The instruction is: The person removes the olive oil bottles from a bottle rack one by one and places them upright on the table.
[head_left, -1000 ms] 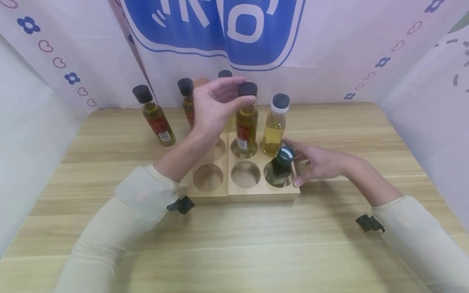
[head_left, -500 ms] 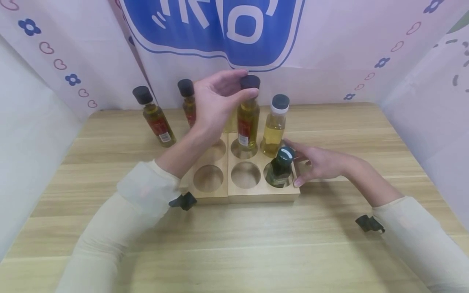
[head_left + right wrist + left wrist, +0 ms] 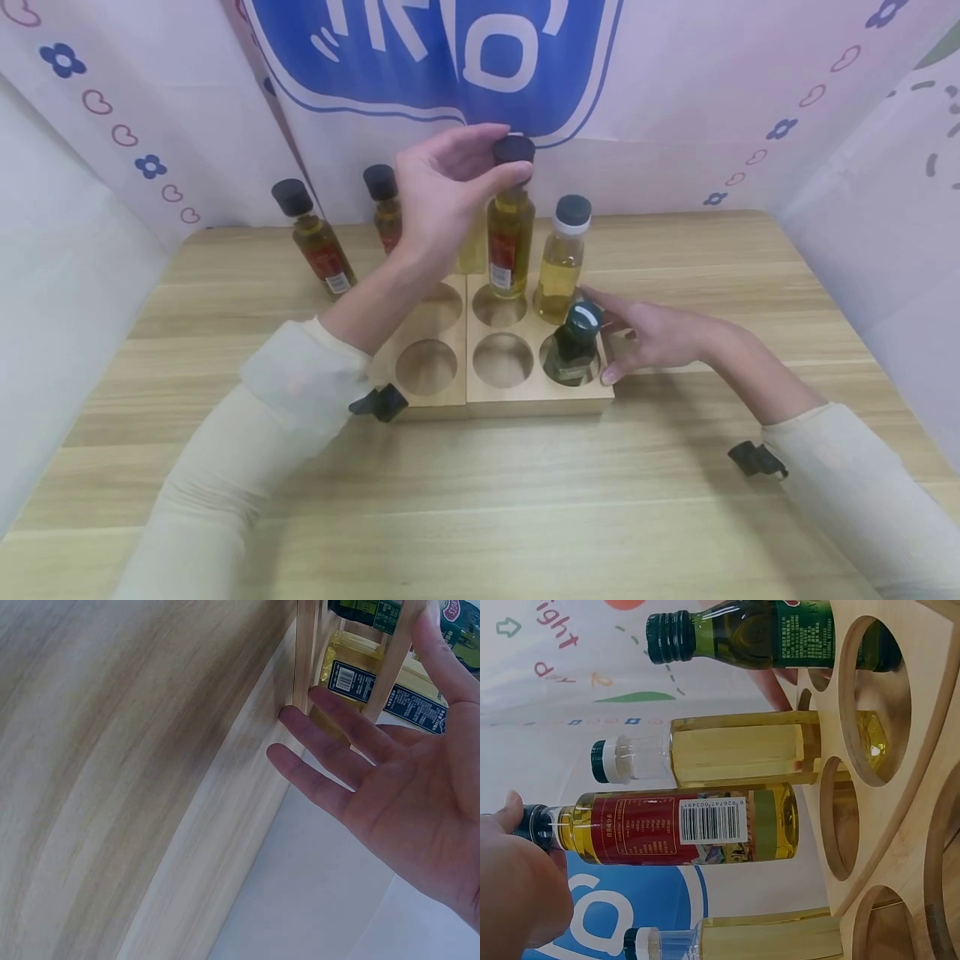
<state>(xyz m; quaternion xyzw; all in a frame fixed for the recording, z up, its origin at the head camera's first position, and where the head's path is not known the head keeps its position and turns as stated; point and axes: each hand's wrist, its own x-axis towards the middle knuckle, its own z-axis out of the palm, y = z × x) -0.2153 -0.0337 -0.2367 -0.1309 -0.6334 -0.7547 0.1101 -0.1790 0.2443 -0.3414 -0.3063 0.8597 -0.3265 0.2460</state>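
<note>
My left hand (image 3: 438, 187) pinches the black cap of an oil bottle (image 3: 503, 246) with a red label. In the left wrist view this bottle (image 3: 679, 825) hangs upright, its base just clear of the wooden bottle rack (image 3: 540, 407). Spread, mostly straight fingers of my right hand (image 3: 660, 333) touch the rack's right end, with the thumb at the front corner. A dark green bottle (image 3: 576, 342) stands in the front right hole. Behind it, a clear bottle of yellow oil (image 3: 560, 271) occupies another hole.
Two more red-labelled bottles stand to the left: one on the table (image 3: 318, 250), another bottle (image 3: 386, 221) farther back, partly hidden by my left hand. Another pale oil bottle (image 3: 471, 250) is mostly covered by that hand. A printed cloth (image 3: 660, 167) hangs behind.
My left hand has risen with the red-labelled bottle, lifting its base up out of the rack's hole. My right hand stays at the rack's end.
</note>
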